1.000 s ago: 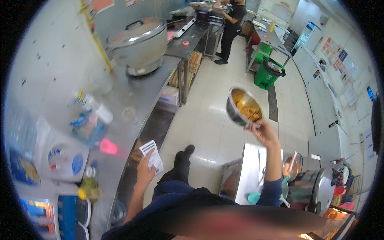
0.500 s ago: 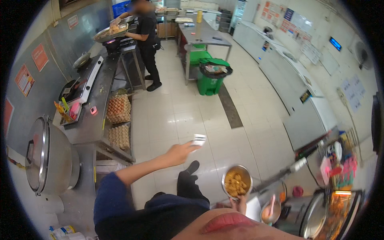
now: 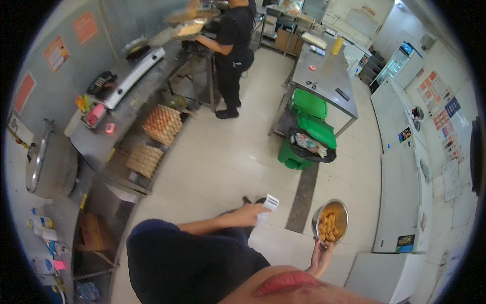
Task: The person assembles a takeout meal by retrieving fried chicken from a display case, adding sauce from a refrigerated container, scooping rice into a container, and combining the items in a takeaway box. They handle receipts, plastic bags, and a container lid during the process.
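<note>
My left hand (image 3: 246, 215) is closed on a small white paper slip (image 3: 271, 203) with dark print, held out over the floor. My right hand (image 3: 320, 255) grips a round metal bowl (image 3: 345, 223) from below, at its near rim. Golden-brown pieces of food (image 3: 329, 225), seemingly fried, lie in the bowl. The bowl is tilted toward the view, to the right of the slip and apart from it. My right thumb and fingers show at the rim; the bowl hides part of them.
A person in black (image 3: 235, 40) handles food trays at the left counter. Egg trays (image 3: 163, 124) are stacked on the shelf below. A green bin (image 3: 294, 154) stands by the steel table (image 3: 324, 71). White freezers (image 3: 400, 177) line the right; a large pot (image 3: 53, 164) sits at left.
My view has swung round; the cooking counter at lower right is out of sight, and the green bin looks closer. Both hands keep their hold, with the bowl higher and farther right in view.
</note>
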Tool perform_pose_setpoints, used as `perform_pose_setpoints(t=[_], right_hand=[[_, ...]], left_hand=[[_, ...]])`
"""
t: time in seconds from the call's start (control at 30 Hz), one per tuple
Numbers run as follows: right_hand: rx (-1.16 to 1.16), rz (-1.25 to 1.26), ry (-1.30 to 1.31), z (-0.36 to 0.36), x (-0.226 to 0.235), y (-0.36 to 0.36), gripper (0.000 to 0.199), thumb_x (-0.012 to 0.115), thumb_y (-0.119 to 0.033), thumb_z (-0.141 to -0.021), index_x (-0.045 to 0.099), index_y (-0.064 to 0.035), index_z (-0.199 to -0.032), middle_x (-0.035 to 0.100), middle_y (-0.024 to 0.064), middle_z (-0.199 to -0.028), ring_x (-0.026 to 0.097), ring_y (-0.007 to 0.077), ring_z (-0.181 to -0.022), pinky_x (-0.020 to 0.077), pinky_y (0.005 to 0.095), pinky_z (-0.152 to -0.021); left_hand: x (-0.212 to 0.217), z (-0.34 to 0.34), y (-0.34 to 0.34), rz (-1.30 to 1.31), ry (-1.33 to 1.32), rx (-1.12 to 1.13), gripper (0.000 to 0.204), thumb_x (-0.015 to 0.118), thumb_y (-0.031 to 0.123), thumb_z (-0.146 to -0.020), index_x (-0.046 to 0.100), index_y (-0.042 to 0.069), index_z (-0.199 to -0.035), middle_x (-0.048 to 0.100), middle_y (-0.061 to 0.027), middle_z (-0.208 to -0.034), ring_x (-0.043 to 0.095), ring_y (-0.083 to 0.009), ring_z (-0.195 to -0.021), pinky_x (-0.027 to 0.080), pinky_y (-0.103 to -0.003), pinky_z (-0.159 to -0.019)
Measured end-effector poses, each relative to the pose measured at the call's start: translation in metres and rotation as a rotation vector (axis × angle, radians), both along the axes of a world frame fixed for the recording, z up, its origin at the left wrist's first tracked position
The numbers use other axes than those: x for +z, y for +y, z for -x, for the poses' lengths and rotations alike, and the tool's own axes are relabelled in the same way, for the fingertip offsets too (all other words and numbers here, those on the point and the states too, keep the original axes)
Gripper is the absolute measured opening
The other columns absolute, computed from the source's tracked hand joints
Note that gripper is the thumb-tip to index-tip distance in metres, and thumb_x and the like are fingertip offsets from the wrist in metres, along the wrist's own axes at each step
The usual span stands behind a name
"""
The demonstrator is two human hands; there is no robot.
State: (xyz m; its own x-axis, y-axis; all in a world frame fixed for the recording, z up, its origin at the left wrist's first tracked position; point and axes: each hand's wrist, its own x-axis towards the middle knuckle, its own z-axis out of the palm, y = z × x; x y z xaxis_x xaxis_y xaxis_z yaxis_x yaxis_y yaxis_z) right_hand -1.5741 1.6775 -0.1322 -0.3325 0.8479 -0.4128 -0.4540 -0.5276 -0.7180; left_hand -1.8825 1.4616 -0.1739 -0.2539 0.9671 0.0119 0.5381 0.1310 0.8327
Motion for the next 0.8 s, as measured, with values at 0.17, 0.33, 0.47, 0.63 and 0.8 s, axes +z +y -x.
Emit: perform_pose_setpoints(t=[0.17, 0.33, 0.47, 0.63, 0.8], right_hand=[[-0.006, -0.012, 0.032, 0.032, 0.008, 0.198, 0.05, 0.061, -0.005, -0.088, 0.043, 0.0033, -0.134, 0.052, 0.018, -0.131, 0.056, 0.0319, -0.117, 0.0562, 0.0415, -0.093], [-0.281, 0.079, -0.123, 0.012, 0.013, 0.313, 0.046, 0.059, -0.007, -0.09, 0.045, -0.0018, -0.133, 0.055, 0.0154, -0.13, 0.059, 0.0303, -0.112, 0.0567, 0.0421, -0.088], [-0.339, 0.13, -0.15, -0.003, 0.006, 0.42, 0.055, 0.055, -0.007, -0.09, 0.035, -0.005, -0.142, 0.05, 0.0175, -0.134, 0.059, 0.0328, -0.113, 0.0578, 0.0439, -0.086], [-0.317, 0.169, -0.163, -0.008, -0.023, 0.617, 0.057, 0.049, -0.005, -0.093, 0.029, -0.0076, -0.146, 0.049, 0.0202, -0.136, 0.06, 0.0353, -0.11, 0.0609, 0.0414, -0.075], [0.046, 0.051, -0.183, 0.048, -0.002, 0.867, 0.062, 0.042, -0.004, -0.099, 0.015, -0.0193, -0.152, 0.046, 0.0195, -0.139, 0.064, 0.0339, -0.105, 0.0616, 0.0382, -0.069]], left_hand=[[-0.008, 0.064, 0.232, 0.032, 0.08, 0.116, 0.061, 0.054, -0.001, -0.073, 0.06, 0.014, -0.132, 0.063, -0.0189, -0.121, 0.063, -0.0398, -0.104, 0.051, -0.047, -0.089], [0.026, 0.074, 0.523, -0.105, 0.129, -0.069, 0.054, 0.053, 0.0, -0.076, 0.062, 0.012, -0.128, 0.064, -0.0194, -0.117, 0.063, -0.0393, -0.103, 0.052, -0.047, -0.087], [0.044, 0.056, 0.747, -0.202, 0.117, -0.284, 0.038, 0.057, 0.009, -0.084, 0.064, 0.009, -0.121, 0.064, -0.0193, -0.112, 0.063, -0.0402, -0.098, 0.052, -0.049, -0.084], [0.028, 0.027, 0.99, 0.133, 0.314, -0.625, 0.048, 0.051, 0.047, -0.097, 0.071, 0.004, -0.102, 0.068, -0.0211, -0.099, 0.065, -0.0419, -0.09, 0.052, -0.05, -0.079], [0.02, 0.046, 1.135, 0.346, 0.03, -0.457, 0.072, 0.04, 0.064, -0.098, 0.073, 0.0, -0.097, 0.07, -0.0255, -0.093, 0.067, -0.0411, -0.093, 0.052, -0.046, -0.083]])
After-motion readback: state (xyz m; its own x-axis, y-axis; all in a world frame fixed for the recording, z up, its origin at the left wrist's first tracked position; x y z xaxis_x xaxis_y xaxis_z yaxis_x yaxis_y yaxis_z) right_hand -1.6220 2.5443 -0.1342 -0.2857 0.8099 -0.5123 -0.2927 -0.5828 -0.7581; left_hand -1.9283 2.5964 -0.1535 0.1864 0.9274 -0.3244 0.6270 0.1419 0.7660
